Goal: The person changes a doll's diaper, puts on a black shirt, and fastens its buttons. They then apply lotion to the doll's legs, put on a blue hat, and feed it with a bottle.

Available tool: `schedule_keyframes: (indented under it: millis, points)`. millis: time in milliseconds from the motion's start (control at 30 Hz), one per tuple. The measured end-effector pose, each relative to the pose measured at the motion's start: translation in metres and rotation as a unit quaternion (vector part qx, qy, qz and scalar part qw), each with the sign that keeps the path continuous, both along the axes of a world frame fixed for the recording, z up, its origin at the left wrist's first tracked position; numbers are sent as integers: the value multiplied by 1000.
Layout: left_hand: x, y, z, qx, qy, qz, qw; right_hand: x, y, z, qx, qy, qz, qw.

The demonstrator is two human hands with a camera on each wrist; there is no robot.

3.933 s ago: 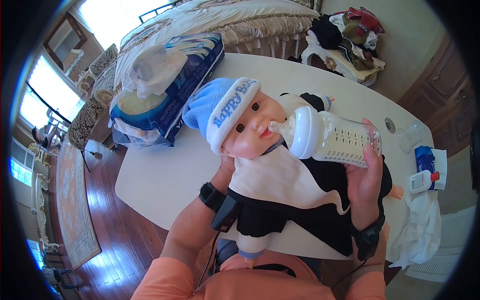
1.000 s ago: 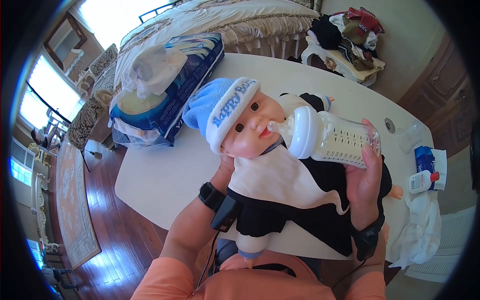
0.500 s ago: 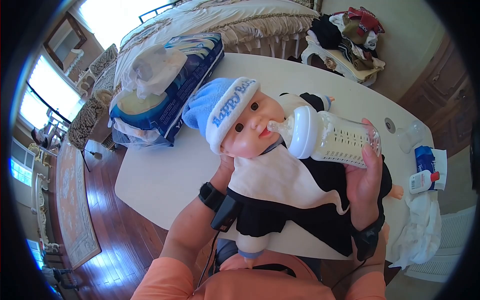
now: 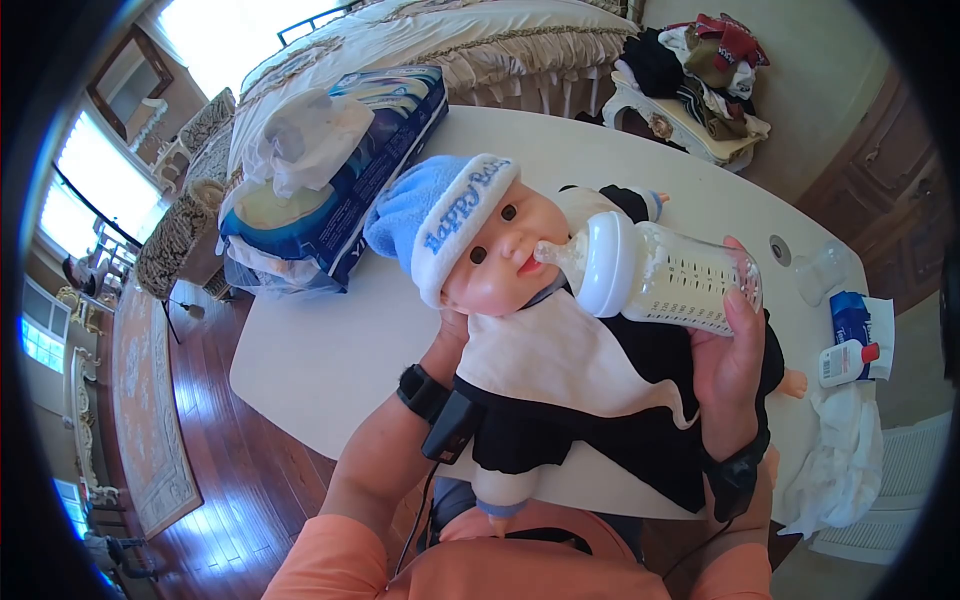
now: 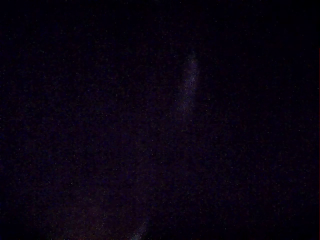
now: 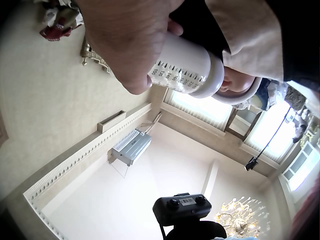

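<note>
A baby doll (image 4: 505, 250) in a blue and white hat (image 4: 440, 220) lies face up, with a cream and black cloth (image 4: 560, 360) over its body. My right hand (image 4: 728, 370) grips the base of a bottle (image 4: 680, 275) holding white contents, its teat at the doll's mouth. In the right wrist view that hand (image 6: 130, 40) wraps the bottle (image 6: 182, 67). The left hand (image 4: 455, 328) is under the doll's head, mostly hidden, so its fingers do not show. The left wrist view is almost black.
On the white table (image 4: 320, 350) a blue diaper pack (image 4: 370, 160) stands at the back left. A clear container (image 4: 822, 272), a small white bottle with a red cap (image 4: 845, 363) and crumpled white cloth (image 4: 835, 460) lie at the right edge. Clothes (image 4: 705, 75) are piled beyond.
</note>
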State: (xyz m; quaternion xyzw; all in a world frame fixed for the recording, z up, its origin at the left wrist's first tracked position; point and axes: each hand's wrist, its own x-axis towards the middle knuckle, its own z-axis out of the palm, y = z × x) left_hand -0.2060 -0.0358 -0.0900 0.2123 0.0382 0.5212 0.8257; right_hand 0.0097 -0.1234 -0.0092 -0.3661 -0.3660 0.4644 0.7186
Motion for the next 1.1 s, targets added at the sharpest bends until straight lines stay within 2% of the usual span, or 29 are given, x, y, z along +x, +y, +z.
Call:
schedule_keyframes:
  millis: [367,500,600,700,767,800,867,967,1100]
  points:
    - [0,-1,4,-5,-20,-28,999,0,0,0,-4,2,-1,1000]
    - [-2,1,-2,-1,-3,-20,1000,0,0,1,-2,4,1,1000]
    - [-1,2,-3,-10,-31,-25,999,0,0,1,-2,4,2,1000]
    - [0,1,-1,-11,1,-5,1000,0,0,1,-2,4,1,1000]
    - [-1,3,-6,-9,-94,-60,994,0,0,1,-1,4,0,1000]
    - [-1,3,-6,-9,-94,-60,994,0,0,0,-1,4,1,1000]
    - [-2,2,-4,-9,-1,-15,1000,0,0,0,-1,3,2,1000]
    - [-3,3,-6,14,46,14,999,0,0,1,-2,2,2,1000]
    - [-3,2,-5,7,32,5,999,0,0,0,-2,1,0,1000]
